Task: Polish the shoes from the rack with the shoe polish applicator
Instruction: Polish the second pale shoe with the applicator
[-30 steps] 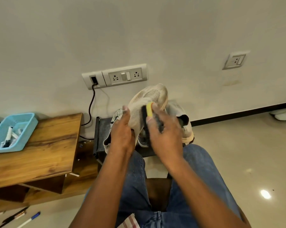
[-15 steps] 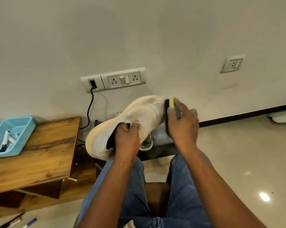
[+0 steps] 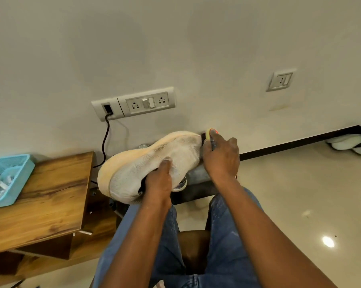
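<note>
Shoe (image 3: 154,161): now tipped sideways, toe toward 3 o'clock.
Left hand (image 3: 158,183): grasps its collar.
Right hand (image 3: 221,156): grasps applicator (image 3: 206,135), seemingly moved onto toe.

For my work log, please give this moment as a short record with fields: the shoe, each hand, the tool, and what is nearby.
shoe: white mesh shoe, held in the air on its side, toe to the right
left hand: left hand holds the shoe at its opening
right hand: right hand holds the applicator
tool: shoe polish applicator, its dark pad at the toe
nearby: blue basket on wooden table; wall socket panel with a black cable
</note>
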